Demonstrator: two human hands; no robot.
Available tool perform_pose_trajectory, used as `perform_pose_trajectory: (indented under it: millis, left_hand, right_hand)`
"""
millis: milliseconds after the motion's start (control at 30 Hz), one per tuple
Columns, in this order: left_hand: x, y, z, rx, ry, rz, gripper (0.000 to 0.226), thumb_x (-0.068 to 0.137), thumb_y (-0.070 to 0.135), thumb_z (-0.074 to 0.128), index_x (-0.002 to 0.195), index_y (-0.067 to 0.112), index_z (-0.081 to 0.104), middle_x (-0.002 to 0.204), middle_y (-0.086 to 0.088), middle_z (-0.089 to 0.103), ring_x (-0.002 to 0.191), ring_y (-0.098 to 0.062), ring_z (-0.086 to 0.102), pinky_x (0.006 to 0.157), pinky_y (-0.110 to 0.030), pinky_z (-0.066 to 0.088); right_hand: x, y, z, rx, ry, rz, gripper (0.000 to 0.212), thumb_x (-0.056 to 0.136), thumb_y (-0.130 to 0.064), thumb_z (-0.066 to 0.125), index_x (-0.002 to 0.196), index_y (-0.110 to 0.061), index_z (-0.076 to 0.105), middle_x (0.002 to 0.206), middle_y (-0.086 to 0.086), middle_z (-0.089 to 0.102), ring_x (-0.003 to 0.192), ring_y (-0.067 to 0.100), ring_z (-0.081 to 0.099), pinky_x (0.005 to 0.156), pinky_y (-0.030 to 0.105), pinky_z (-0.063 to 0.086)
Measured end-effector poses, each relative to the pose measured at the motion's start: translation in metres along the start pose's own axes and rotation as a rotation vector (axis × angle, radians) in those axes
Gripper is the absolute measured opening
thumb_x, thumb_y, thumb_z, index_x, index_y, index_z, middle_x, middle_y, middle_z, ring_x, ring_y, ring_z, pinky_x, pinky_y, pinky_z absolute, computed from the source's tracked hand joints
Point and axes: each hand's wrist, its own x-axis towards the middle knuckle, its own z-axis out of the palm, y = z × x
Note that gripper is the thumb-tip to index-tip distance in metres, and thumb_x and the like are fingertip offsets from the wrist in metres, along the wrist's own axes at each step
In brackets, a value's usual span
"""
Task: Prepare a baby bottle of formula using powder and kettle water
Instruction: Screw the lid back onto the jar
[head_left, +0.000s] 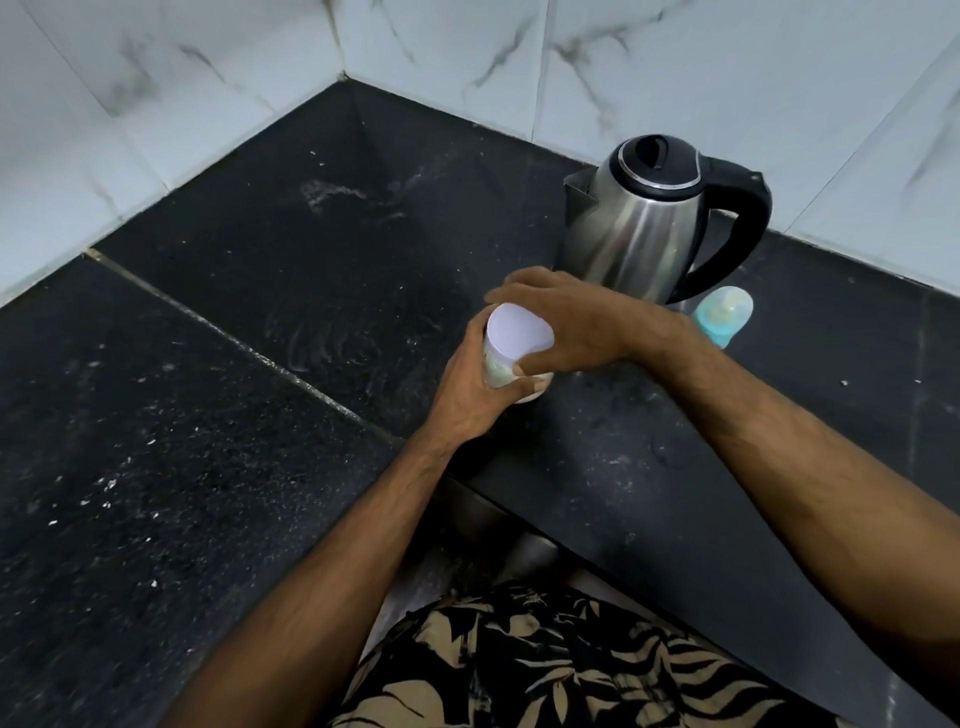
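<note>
A small clear jar of pale powder (496, 371) with a white lid (519, 332) stands on the black counter (260, 322). My left hand (467, 400) wraps around the jar's body from the left. My right hand (566, 322) is clasped over the lid from the right, thumb on the front rim. Behind them a steel kettle (644, 228) with a black lid and handle stands upright. A baby bottle (724, 317) with a teal collar and clear cap sits just right of the kettle's base, partly hidden by my right wrist.
White marble-pattern tiled walls (467, 52) meet in a corner behind the counter. The counter is L-shaped with a seam on the left (234, 343) and a front edge (571, 540) near my body. White specks and smears lie on the dark stone.
</note>
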Motion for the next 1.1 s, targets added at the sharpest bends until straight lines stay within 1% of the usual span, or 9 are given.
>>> perform_pose_trajectory:
  millis: [67,200,300,400,567,667,733,867,1100]
  left_hand:
    - [0.001,-0.001,0.001,-0.004,0.005,-0.004,0.098,0.071,0.027,0.087,0.148,0.022,0.027,0.147,0.002,0.045,0.129,-0.009,0.044,0.106,-0.024,0.039]
    - [0.001,-0.001,-0.001,0.012,-0.008,0.016,0.095,0.074,0.025,0.084,0.149,0.022,0.027,0.144,0.003,0.047,0.127,-0.009,0.047,0.099,-0.015,0.040]
    - [0.000,-0.001,-0.002,0.012,-0.003,0.028,0.093,0.073,0.025,0.085,0.147,0.022,0.029,0.141,0.008,0.048,0.124,-0.005,0.048,0.092,-0.005,0.039]
    - [0.000,0.000,-0.001,0.001,0.002,-0.003,0.098,0.070,0.027,0.087,0.148,0.021,0.028,0.145,0.003,0.046,0.130,-0.010,0.045,0.105,-0.021,0.041]
    - [0.000,0.003,-0.001,0.018,-0.010,-0.009,0.096,0.073,0.026,0.085,0.149,0.022,0.026,0.147,0.002,0.044,0.131,-0.014,0.044,0.109,-0.034,0.040]
    - [0.000,0.001,-0.001,0.029,0.001,-0.025,0.096,0.072,0.027,0.085,0.148,0.025,0.026,0.145,0.004,0.044,0.124,-0.005,0.042,0.101,-0.019,0.040]
    - [0.001,0.001,-0.001,0.041,-0.004,-0.055,0.099,0.070,0.031,0.086,0.148,0.024,0.026,0.148,0.001,0.043,0.127,-0.007,0.042,0.102,-0.018,0.040]
    - [-0.001,0.002,0.001,0.037,0.005,-0.040,0.101,0.069,0.032,0.087,0.149,0.020,0.027,0.146,-0.001,0.046,0.132,-0.016,0.045,0.110,-0.040,0.041]
    - [-0.005,0.009,0.004,0.042,0.057,-0.001,0.090,0.074,0.019,0.083,0.147,0.017,0.030,0.145,-0.001,0.046,0.128,-0.010,0.044,0.102,-0.019,0.039]
  right_hand:
    - [0.000,-0.001,-0.001,0.046,-0.038,-0.029,0.071,0.081,-0.037,0.074,0.144,-0.027,0.042,0.143,0.000,0.046,0.131,0.021,0.044,0.107,0.043,0.041]
    - [0.000,-0.002,0.007,-0.169,0.152,0.165,0.068,0.084,-0.068,0.056,0.138,-0.027,0.048,0.126,0.003,0.054,0.114,0.024,0.055,0.086,0.037,0.046]
    - [-0.001,-0.002,0.003,-0.064,0.137,0.076,0.068,0.085,-0.060,0.062,0.142,-0.027,0.044,0.139,0.003,0.047,0.127,0.024,0.046,0.096,0.039,0.043]
    - [0.001,-0.003,-0.002,0.031,-0.038,-0.060,0.069,0.083,-0.038,0.073,0.144,-0.024,0.044,0.144,0.002,0.048,0.134,0.021,0.041,0.110,0.040,0.038]
    - [0.000,-0.002,0.006,-0.191,0.098,0.179,0.083,0.076,-0.074,0.062,0.142,-0.028,0.041,0.133,0.005,0.052,0.118,0.027,0.053,0.093,0.043,0.050]
    - [-0.001,0.000,0.003,-0.065,-0.016,0.040,0.093,0.080,-0.055,0.072,0.154,-0.032,0.022,0.154,0.003,0.033,0.136,0.027,0.040,0.108,0.046,0.041]
    - [0.000,-0.001,0.002,0.008,-0.073,-0.029,0.085,0.084,-0.040,0.074,0.153,-0.030,0.026,0.153,0.002,0.035,0.136,0.026,0.040,0.111,0.045,0.038]
    - [-0.002,-0.005,0.011,0.040,0.024,-0.013,0.069,0.087,-0.035,0.070,0.147,-0.027,0.039,0.140,0.003,0.045,0.124,0.024,0.050,0.103,0.041,0.044]
    - [-0.010,-0.009,0.034,0.051,0.199,0.019,0.073,0.093,-0.036,0.064,0.153,-0.013,0.030,0.152,0.012,0.035,0.133,0.029,0.042,0.107,0.036,0.037]
